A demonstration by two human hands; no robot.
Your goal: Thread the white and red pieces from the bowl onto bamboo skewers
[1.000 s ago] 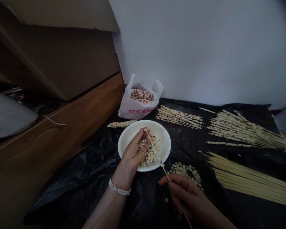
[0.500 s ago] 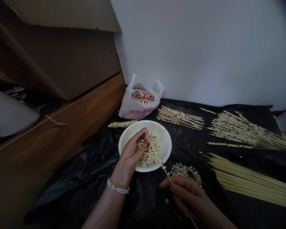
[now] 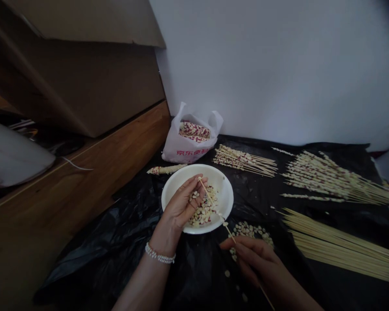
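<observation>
My left hand (image 3: 184,201), with a beaded bracelet at the wrist, is over the white bowl (image 3: 225,190); its closed fingertips hold a kernel at the tip of a thin skewer. Some loose kernels lie in its palm. My right hand (image 3: 256,257) is closed round the lower part of this skewer (image 3: 231,235), which slants up to the left and carries a few kernels along its middle. Pale and dark red corn kernels (image 3: 202,216) lie in the bowl. More pale kernels (image 3: 249,230) are heaped on black plastic beyond my right hand.
A white bag (image 3: 188,149) with corn cobs stands behind the bowl, beside a mostly stripped cob (image 3: 167,169). Threaded skewers (image 3: 243,160) lie in bundles at the back and right (image 3: 324,175). Bare skewers (image 3: 340,246) lie at the right. A cardboard box (image 3: 94,82) stands at the left.
The skewer and my right hand have shifted slightly to the right. The fingers of my left hand have moved a little to the right, and kernels in its palm show more clearly.
</observation>
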